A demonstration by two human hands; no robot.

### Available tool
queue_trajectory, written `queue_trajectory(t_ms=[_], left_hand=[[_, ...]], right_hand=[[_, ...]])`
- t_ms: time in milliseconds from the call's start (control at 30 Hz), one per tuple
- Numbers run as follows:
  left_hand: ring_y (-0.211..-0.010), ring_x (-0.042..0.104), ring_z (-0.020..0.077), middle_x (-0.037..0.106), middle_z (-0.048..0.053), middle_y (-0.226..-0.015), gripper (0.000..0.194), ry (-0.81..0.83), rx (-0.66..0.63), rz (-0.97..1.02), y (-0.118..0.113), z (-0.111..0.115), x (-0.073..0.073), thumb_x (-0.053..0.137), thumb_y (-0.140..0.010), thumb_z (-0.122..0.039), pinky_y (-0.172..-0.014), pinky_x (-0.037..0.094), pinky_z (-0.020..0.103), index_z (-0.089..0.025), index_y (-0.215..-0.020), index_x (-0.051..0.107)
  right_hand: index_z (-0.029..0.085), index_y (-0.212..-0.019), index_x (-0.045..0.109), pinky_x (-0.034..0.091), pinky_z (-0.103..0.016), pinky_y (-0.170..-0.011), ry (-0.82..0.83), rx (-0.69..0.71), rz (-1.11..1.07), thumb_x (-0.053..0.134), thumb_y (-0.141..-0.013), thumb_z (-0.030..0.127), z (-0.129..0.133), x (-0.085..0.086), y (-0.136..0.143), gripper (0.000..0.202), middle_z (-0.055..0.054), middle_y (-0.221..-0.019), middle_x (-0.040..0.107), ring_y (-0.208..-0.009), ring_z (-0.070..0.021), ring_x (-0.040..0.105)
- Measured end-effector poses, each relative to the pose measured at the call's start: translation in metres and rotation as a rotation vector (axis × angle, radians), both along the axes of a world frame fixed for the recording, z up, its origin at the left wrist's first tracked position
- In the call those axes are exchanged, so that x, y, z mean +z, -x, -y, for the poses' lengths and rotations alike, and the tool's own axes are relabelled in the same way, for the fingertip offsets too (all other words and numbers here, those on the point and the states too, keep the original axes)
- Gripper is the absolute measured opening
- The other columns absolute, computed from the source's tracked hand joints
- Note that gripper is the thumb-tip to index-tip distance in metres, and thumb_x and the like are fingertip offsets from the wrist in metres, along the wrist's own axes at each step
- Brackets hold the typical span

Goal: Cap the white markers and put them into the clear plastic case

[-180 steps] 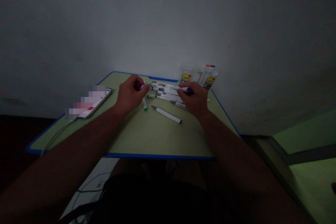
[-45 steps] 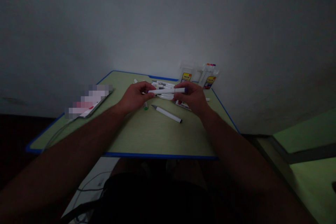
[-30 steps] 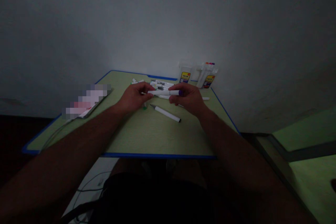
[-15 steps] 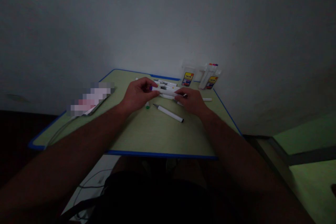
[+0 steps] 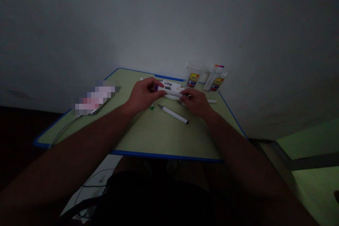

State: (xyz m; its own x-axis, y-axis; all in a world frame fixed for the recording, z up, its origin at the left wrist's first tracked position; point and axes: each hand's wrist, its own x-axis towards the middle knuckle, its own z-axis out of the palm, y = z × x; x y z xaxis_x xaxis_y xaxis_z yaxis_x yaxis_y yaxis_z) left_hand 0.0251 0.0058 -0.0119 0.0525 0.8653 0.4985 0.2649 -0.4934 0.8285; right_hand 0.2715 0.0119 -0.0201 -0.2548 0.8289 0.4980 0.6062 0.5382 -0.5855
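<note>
Between my two hands lies a white marker (image 5: 173,92) with a purple end. My left hand (image 5: 141,95) pinches the purple end between thumb and fingers. The other end is gripped by my right hand (image 5: 196,102), whose fingers partly cover it. Just in front on the desk, a white marker (image 5: 174,114) lies slanted with its grey tip showing and a dark far end. A green-ended marker (image 5: 152,106) is mostly hidden beneath my left hand. Several white markers (image 5: 172,84) lie behind the held one, and another marker (image 5: 212,101) sticks out right of my right hand.
Two clear plastic cases stand by the wall: the left case (image 5: 193,79), and the right case (image 5: 217,83) with several markers inside. A blurred-out device (image 5: 96,99) with a cable rests on the left of the blue-edged desk (image 5: 148,137).
The whole view has shifted slightly, so the desk appears a little further right. Both hands keep their hold on the purple-ended marker, with little visible movement.
</note>
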Motion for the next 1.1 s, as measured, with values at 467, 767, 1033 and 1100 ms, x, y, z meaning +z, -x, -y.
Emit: queue_trajectory(t_ms=[467,767,1033,1100], left_hand=[[-0.061,0.055,0.0135,0.067,0.0,-0.07,0.018,0.036,-0.016,-0.069,0.007,-0.008,-0.009,0.085,-0.068,-0.027,-0.061,0.042,0.029,-0.018,-0.081,0.076],[-0.07,0.061,0.0164,0.07,0.002,-0.075,0.024,0.023,-0.029,0.009,0.004,-0.007,-0.009,0.087,-0.065,-0.029,-0.067,0.05,0.032,-0.018,-0.079,0.071],[-0.071,0.061,0.0159,0.072,0.001,-0.08,0.016,0.038,-0.004,-0.086,0.001,-0.007,-0.009,0.078,-0.071,-0.019,-0.07,0.049,0.032,-0.018,-0.086,0.073],[-0.07,0.06,0.0156,0.072,0.001,-0.081,0.016,0.035,-0.014,-0.093,0.001,-0.008,-0.011,0.078,-0.072,-0.018,-0.07,0.049,0.032,-0.018,-0.086,0.073]], right_hand=[[0.021,-0.096,0.063,0.044,-0.024,-0.051,0.124,0.085,-0.251,0.066,-0.087,0.038,0.007,0.008,0.002,0.02,0.004,-0.062,0.064,-0.051,-0.0107,0.057],[0.021,-0.094,0.063,0.045,-0.024,-0.051,0.107,0.09,-0.26,0.067,-0.087,0.038,0.011,0.015,0.003,0.019,0.005,-0.06,0.063,-0.05,-0.0101,0.057],[0.019,-0.096,0.076,0.044,-0.025,-0.051,0.073,0.083,-0.355,0.084,-0.073,0.042,0.022,0.018,0.018,0.033,0.001,-0.067,0.066,-0.056,-0.0111,0.055],[0.02,-0.097,0.078,0.044,-0.025,-0.053,0.034,0.103,-0.335,0.084,-0.073,0.04,0.025,0.018,0.023,0.032,0.001,-0.07,0.068,-0.058,-0.0108,0.054]])
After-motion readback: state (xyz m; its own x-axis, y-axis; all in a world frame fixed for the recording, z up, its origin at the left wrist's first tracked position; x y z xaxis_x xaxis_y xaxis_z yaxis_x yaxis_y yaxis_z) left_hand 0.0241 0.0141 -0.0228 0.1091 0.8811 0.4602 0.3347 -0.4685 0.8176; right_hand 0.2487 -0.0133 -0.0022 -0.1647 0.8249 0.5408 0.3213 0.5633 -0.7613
